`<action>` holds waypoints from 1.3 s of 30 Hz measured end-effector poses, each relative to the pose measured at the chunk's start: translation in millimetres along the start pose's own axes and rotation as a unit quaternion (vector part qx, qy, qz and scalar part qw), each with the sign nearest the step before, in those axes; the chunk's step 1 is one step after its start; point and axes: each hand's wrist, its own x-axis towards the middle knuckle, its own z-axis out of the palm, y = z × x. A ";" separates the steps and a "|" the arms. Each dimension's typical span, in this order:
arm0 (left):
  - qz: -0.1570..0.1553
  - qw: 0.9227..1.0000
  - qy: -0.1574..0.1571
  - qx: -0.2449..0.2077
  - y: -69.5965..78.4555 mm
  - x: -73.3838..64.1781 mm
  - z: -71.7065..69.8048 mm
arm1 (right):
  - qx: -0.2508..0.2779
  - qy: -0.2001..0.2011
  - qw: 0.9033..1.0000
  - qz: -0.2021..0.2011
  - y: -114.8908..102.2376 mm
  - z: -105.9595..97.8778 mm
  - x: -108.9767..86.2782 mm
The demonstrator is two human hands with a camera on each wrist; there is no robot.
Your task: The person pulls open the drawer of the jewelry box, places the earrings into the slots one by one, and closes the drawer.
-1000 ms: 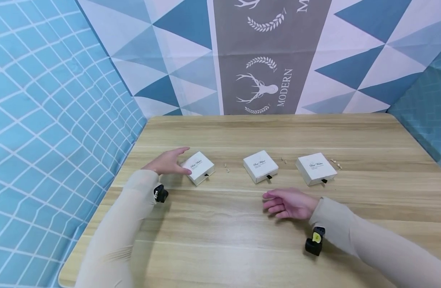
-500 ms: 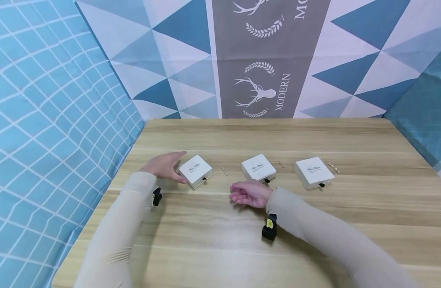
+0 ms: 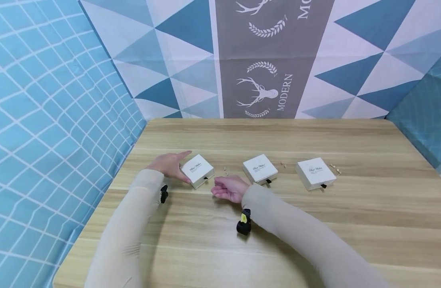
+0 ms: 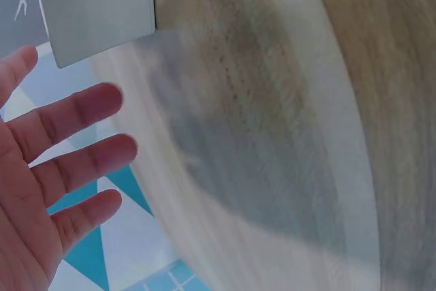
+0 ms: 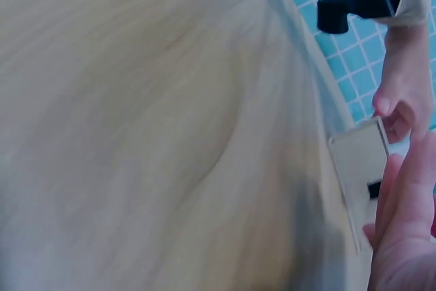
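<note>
A small white gift box [image 3: 197, 171] with dark lettering and a black pull tab lies on the left of the wooden table [image 3: 191, 248]. My left hand [image 3: 173, 166] is spread at its left side, thumb right at the near edge and index finger reaching past the far corner. Its fingers [image 4: 82, 110] look extended in the left wrist view, with the box [image 4: 102, 11] above them. Just right of that box, my right hand [image 3: 230, 189] hovers low over the table with loosely bent fingers and nothing in them. In the right wrist view its fingers [image 5: 409, 195] overlap the box [image 5: 361, 161].
Two similar white boxes stand in the row, one in the middle [image 3: 260, 169] and one on the right [image 3: 316, 174]. Small pale earrings or beads [image 3: 226, 171] lie beside each box. A patterned curtain [image 3: 191, 60] hangs behind the table.
My right hand has swept left, from below the gap between the middle and right boxes to beside the left box. The left hand has closed in slightly on its box.
</note>
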 end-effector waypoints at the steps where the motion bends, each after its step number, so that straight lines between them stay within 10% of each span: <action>1: -0.001 1.000 0.000 0.001 -0.7 1.0 0.6 | -0.002 0.005 1.000 -0.001 -0.5 4.6 1.6; 39: -0.022 0.996 -0.081 0.011 5.2 15.3 -0.9 | 0.002 0.052 0.999 0.018 -0.5 22.2 30.9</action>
